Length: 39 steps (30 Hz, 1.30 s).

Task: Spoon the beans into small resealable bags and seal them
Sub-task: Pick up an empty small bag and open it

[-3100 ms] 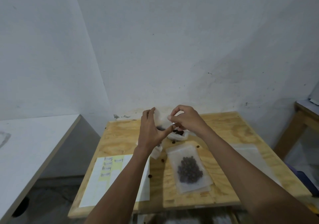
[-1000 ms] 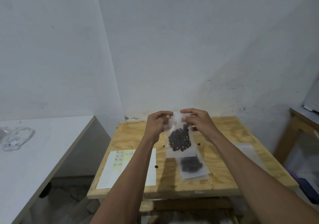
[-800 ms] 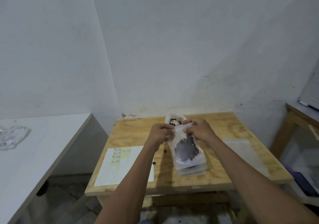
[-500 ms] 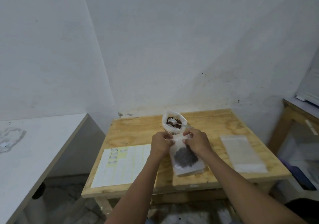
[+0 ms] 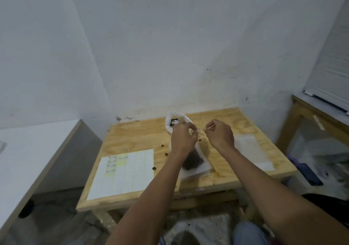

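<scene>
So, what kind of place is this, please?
Probably a plain workroom or storeroom used for hand packing, not a kitchen: a bare plywood table stands against unpainted-looking white walls, with a filled bag of beans and a sheet of labels on it.

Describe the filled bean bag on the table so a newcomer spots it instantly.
On the plywood table, look just right of the lined paper sheet, under the left hand. The flat clear bag there has a dark bean patch; the bags farther right look empty.

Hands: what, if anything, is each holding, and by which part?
Cannot tell: left hand and right hand curl fingers above the filled bag; too blurred.
</scene>
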### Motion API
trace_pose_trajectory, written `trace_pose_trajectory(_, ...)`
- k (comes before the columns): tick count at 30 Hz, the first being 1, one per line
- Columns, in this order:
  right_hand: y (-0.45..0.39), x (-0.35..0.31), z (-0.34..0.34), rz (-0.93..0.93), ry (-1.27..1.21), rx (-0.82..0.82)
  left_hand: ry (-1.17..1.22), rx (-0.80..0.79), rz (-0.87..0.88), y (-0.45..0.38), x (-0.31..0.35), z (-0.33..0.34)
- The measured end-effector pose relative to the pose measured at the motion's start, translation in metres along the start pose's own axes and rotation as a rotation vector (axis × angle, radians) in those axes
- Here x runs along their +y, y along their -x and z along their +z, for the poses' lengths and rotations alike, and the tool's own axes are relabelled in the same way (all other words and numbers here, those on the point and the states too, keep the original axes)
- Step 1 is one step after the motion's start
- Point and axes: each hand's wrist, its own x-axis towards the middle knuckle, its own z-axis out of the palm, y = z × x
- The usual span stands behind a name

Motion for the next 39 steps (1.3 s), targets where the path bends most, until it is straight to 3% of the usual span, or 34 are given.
trace_pose_trajectory(5,-0.016,0.044,-0.060,0.187,0.161,0.091,0.045,-0.180,-0.047,0.002,0.058,0.052)
trace_pose_trajectory(8,-0.018,0.078,-0.084,0.322,0.337,0.004,0.053,-0.294,-0.164,0.009,0.077,0.083)
trace_pose_trajectory(11,-0.011,0.100,-0.091,0.415,0.363,-0.111,0.020,-0.377,-0.233,0.015,0.085,0.102)
trace_pose_trajectory(16,-0.008,0.103,-0.089,0.422,0.361,-0.120,0.025,-0.373,-0.305,0.013,0.097,0.117)
trace_pose_trajectory(21,-0.010,0.104,-0.088,0.406,0.332,-0.002,0.099,-0.298,-0.415,0.014,0.098,0.126)
trace_pose_trajectory(27,-0.011,0.100,-0.100,0.301,-0.020,0.179,0.235,-0.178,-0.524,0.011,0.099,0.127)
trace_pose_trajectory(32,-0.018,0.078,-0.110,0.283,-0.378,0.232,0.750,-0.021,-0.704,-0.008,0.106,0.106)
trace_pose_trajectory(35,-0.022,0.059,-0.113,0.212,-0.544,0.126,0.892,0.024,-0.639,-0.023,0.101,0.083)
trace_pose_trajectory(39,-0.025,0.024,-0.117,0.098,-0.730,0.021,0.877,-0.003,-0.434,-0.036,0.089,0.030)
